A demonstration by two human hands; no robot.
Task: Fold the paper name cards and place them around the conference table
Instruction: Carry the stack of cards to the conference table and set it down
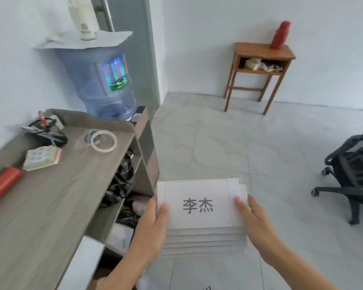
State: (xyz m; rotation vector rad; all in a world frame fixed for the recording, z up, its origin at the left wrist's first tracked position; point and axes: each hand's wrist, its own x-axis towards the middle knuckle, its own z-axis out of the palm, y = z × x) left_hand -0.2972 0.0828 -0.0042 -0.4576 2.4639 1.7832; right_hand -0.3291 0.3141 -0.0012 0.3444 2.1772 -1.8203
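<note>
Both hands hold a stack of cards (201,208) up in the air over the floor. The left hand (153,222) grips its left edge, thumb on top. The right hand (254,218) grips its right edge. To the left is a desk (40,206) with tape (103,141). Far back stands a small table (262,49).

The top white paper name card (198,204) of the stack reads "李杰" in large grey characters. At eleven o'clock, the white bottle (86,24) bears a grey "S" logo; its smaller print is unreadable.
</note>
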